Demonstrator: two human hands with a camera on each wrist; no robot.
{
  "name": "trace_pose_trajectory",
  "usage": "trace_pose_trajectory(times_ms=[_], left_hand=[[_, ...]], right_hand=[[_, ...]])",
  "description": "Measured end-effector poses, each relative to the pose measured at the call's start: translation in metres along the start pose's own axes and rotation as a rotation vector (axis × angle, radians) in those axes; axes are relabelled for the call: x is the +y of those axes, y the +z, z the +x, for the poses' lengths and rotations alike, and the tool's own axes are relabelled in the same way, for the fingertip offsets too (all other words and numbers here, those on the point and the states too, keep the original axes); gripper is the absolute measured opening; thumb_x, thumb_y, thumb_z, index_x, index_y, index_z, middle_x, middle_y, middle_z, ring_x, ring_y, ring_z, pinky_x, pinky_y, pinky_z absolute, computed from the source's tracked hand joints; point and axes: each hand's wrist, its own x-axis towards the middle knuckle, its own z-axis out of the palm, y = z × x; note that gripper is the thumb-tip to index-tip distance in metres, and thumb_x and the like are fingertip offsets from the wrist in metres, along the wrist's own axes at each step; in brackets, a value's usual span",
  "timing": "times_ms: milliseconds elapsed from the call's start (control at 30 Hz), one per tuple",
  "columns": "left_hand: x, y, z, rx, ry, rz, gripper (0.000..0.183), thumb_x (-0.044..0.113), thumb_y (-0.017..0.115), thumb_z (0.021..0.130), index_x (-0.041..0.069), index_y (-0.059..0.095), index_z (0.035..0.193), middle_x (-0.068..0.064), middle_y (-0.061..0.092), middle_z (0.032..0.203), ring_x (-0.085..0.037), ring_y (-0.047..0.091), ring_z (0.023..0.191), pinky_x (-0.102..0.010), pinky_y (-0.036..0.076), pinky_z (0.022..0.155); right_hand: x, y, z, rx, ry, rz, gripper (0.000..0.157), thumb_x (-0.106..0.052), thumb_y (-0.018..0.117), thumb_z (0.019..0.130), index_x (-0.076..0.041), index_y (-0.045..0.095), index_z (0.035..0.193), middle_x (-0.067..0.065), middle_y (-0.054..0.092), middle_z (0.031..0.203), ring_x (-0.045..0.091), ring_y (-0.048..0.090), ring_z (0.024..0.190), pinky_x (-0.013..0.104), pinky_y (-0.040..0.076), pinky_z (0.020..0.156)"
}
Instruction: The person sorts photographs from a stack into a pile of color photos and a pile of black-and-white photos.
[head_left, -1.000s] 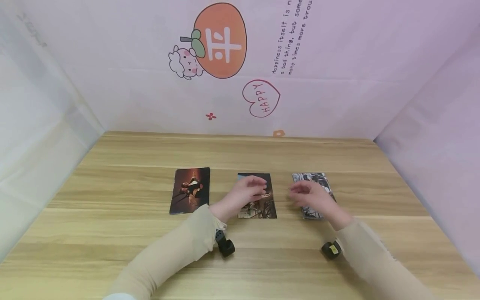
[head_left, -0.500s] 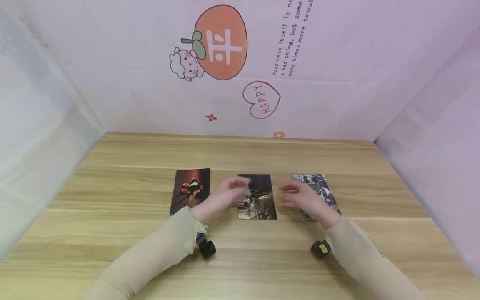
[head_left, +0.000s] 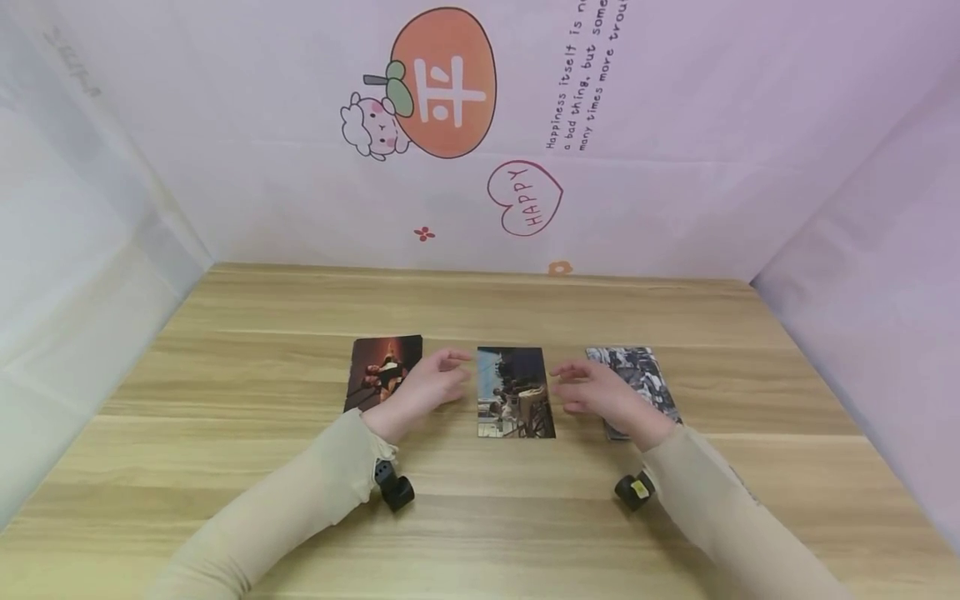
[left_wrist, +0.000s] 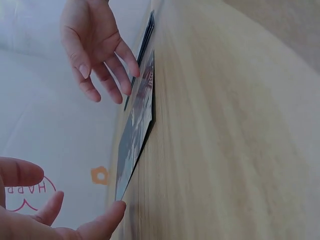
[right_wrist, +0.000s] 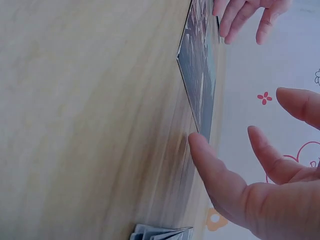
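Note:
Three sets of glossy photo prints lie in a row on the table. The middle photo (head_left: pixel 515 396), a street-like scene with a dark sky, lies flat between my hands. On its left side is my left hand (head_left: pixel 426 385), fingers spread and holding nothing, its wrist overlapping the reddish photo stack (head_left: pixel 367 387). My right hand (head_left: pixel 600 393) hovers at the middle photo's right edge, also holding nothing, and partly hides the black-and-white photo stack (head_left: pixel 637 371). In the right wrist view, a fingertip of the right hand (right_wrist: pixel 270 185) is right by the middle photo's corner.
The wood-grain table (head_left: pixel 480 533) runs back to a white cloth backdrop (head_left: pixel 660 208) printed with an orange fruit and a heart. Cloth walls stand at both sides. A small black camera (head_left: pixel 397 492) hangs below the left wrist and another camera (head_left: pixel 633 490) below the right.
My left hand has moved left, off the middle photo, and now overlaps the reddish stack. My right hand has shifted left toward the middle photo. The photos stay where they were.

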Motion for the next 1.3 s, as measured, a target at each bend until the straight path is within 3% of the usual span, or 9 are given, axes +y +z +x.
trace_pose_trajectory(times_ms=[333,533,867,1100,1300], left_hand=[[-0.004,-0.001,0.004,-0.005,-0.039,-0.111,0.037,0.005,0.047,0.095,-0.007,0.046,0.13,-0.027,0.043,0.135,-0.039,0.043,0.128,-0.046,0.046,0.1],[-0.004,0.001,0.003,-0.019,-0.044,-0.121,0.037,0.005,0.045,0.095,-0.007,0.045,0.13,-0.028,0.042,0.134,-0.04,0.044,0.126,-0.043,0.049,0.098],[0.0,0.006,0.0,-0.095,-0.042,-0.136,0.036,0.004,0.043,0.097,-0.011,0.042,0.129,-0.028,0.042,0.128,-0.04,0.046,0.124,-0.047,0.044,0.102],[-0.001,0.007,-0.001,-0.1,-0.051,-0.155,0.036,0.004,0.041,0.097,-0.011,0.041,0.13,-0.029,0.041,0.131,-0.04,0.045,0.126,-0.047,0.043,0.104],[-0.003,0.009,0.0,-0.08,-0.065,-0.186,0.034,0.003,0.041,0.097,-0.011,0.043,0.127,-0.028,0.04,0.135,-0.038,0.042,0.129,-0.045,0.042,0.105]], right_hand=[[0.001,0.001,0.006,-0.016,0.029,0.048,0.043,-0.011,0.055,0.094,0.009,0.043,0.13,0.031,0.043,0.135,0.034,0.057,0.11,0.035,0.053,0.091],[0.0,0.004,0.009,-0.014,0.014,0.043,0.041,-0.01,0.054,0.094,0.01,0.046,0.128,0.031,0.046,0.131,0.034,0.058,0.109,0.034,0.054,0.09],[-0.001,0.014,0.015,0.006,0.017,0.032,0.037,-0.011,0.056,0.093,0.008,0.051,0.123,0.028,0.049,0.128,0.018,0.059,0.09,0.025,0.055,0.075],[-0.001,0.019,0.017,0.036,0.031,0.061,0.033,-0.008,0.056,0.092,0.009,0.052,0.12,0.026,0.052,0.122,0.013,0.056,0.079,0.022,0.053,0.07],[-0.004,0.019,0.014,0.046,0.057,0.138,0.034,-0.007,0.052,0.094,0.011,0.048,0.123,0.025,0.055,0.122,0.024,0.059,0.105,0.034,0.053,0.092]])
